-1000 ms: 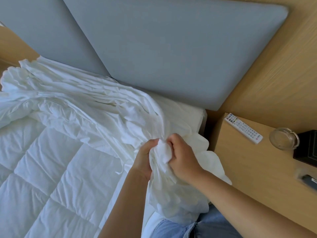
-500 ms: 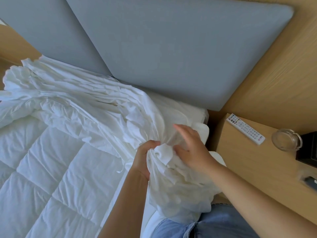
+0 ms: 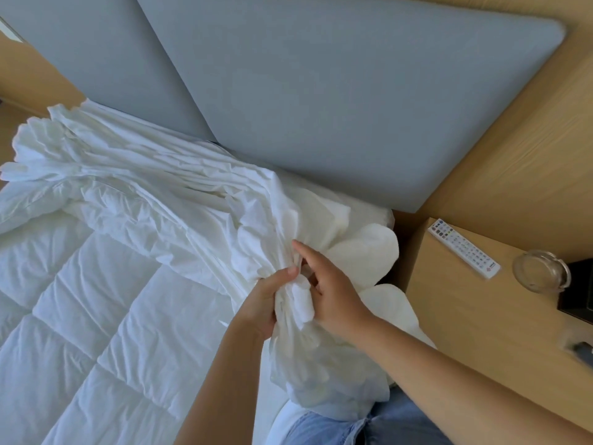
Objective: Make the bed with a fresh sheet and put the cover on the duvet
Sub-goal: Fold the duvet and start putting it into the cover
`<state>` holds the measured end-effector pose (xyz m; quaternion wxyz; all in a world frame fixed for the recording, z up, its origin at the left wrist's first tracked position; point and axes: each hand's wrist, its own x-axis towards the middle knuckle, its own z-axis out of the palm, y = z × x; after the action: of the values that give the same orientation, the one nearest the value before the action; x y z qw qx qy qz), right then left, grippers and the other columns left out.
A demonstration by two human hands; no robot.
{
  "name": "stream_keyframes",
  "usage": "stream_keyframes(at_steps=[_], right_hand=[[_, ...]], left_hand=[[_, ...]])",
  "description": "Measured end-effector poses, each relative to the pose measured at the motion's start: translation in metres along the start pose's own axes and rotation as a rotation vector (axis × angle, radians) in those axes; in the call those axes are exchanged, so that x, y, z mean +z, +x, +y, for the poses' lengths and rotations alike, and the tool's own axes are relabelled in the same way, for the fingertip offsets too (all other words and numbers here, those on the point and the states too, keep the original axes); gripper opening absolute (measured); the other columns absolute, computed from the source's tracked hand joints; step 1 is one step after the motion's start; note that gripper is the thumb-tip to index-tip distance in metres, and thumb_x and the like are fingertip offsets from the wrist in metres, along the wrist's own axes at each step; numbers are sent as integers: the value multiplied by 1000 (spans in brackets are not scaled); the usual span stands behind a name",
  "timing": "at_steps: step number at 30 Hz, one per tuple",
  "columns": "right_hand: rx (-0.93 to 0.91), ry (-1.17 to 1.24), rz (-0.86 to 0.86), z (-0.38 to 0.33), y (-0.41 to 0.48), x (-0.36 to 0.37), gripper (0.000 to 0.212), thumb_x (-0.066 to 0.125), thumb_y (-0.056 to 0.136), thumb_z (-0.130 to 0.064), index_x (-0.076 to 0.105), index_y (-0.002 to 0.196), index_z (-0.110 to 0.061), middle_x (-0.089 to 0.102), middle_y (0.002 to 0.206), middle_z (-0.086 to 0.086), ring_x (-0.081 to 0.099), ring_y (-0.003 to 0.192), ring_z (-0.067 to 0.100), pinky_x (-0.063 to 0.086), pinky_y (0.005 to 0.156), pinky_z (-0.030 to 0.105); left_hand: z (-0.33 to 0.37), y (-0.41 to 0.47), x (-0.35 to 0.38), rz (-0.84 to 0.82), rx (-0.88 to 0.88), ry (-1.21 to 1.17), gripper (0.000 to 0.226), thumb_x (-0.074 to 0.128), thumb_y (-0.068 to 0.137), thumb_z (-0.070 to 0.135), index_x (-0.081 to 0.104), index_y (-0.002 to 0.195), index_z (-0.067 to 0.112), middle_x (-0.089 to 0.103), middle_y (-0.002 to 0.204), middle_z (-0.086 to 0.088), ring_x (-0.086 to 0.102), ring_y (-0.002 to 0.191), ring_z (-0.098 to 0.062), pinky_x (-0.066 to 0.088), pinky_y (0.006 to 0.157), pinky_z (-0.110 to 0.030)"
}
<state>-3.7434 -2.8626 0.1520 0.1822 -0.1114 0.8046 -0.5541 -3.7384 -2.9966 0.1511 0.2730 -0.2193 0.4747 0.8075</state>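
Holding the bunched duvet cover (image 3: pixel 179 194) tight in my left hand (image 3: pixel 268 301) at the right corner of the bed (image 3: pixel 380 216), beside the quilted duvet (image 3: pixel 96 316), I may lose its corner if the bunch slips. My right hand (image 3: pixel 335 298) reaches into the folds; whether its fingers (image 3: pixel 300 248) pinch cloth is hidden. The cover's opening I cannot see.

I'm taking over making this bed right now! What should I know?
Left hand grips the bunched duvet cover. Right hand has its fingers in the folds beside it; its grip is unclear.
The cover lies gathered along the grey headboard, over the quilted duvet.
Done: cover gathered up.
To do: pull it over the duvet, which is still bare. The fresh sheet cannot be told apart here.
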Motion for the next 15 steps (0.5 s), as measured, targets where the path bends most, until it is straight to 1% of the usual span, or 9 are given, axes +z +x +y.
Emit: stream_keyframes(at_steps=[3,5,7,8,9,10,12,13,15], right_hand=[[9,-82,-184,13,-2,-5,83,56,92,-23,-3,138,-57,34,130,-27,36,116,-11,30,92,2],[22,-103,-249,15,1,-10,86,53,88,-25,-8,135,-65,36,121,-38,44,104,-17,33,83,-1],[25,-45,-62,18,11,-19,71,51,85,-26,18,142,-53,43,116,-39,53,97,-14,36,83,3],[45,-26,93,23,19,-26,61,53,86,-24,32,142,-40,46,120,-30,55,105,-5,37,87,9],[95,-58,199,27,28,-33,55,56,88,-25,39,140,-28,48,126,-17,52,117,9,37,93,17],[173,-141,210,32,35,-38,59,61,87,-31,38,140,-21,45,133,-6,45,126,18,35,99,24],[383,-212,64,43,40,-35,76,67,79,-50,35,140,-17,44,136,2,41,127,24,35,105,37],[469,-111,19,46,39,-29,71,68,77,-52,43,134,-17,52,128,0,49,119,23,40,102,41],[500,225,44,43,30,-15,31,64,85,-38,61,103,-14,66,97,-2,61,94,18,50,86,36]], left_hand=[[-1,1,-1,67,-87,135,28,78,60,26,76,83,10,72,85,-13,71,79,-26,54,61,-30],[0,3,0,153,-51,100,24,76,59,20,76,79,8,71,82,-14,70,76,-27,54,59,-30],[0,6,-3,187,11,-12,22,71,57,16,75,76,6,70,77,-15,69,72,-27,55,58,-30],[1,5,-5,188,48,-71,19,66,59,15,75,74,6,69,73,-14,69,69,-27,55,57,-29],[1,3,-9,195,85,-121,18,61,62,17,75,69,7,69,69,-12,69,67,-25,55,56,-28],[-1,2,-13,202,118,-163,21,57,65,19,75,65,9,68,66,-10,68,64,-24,54,55,-27],[-3,-3,-22,205,160,-224,29,48,72,20,75,64,11,67,64,-8,68,63,-22,54,55,-27],[-3,-6,-25,218,174,-243,31,46,73,19,75,64,11,67,64,-8,68,62,-22,54,54,-27],[-4,-10,-29,272,196,-242,31,46,72,19,74,60,13,66,60,-6,67,58,-21,53,52,-25]])
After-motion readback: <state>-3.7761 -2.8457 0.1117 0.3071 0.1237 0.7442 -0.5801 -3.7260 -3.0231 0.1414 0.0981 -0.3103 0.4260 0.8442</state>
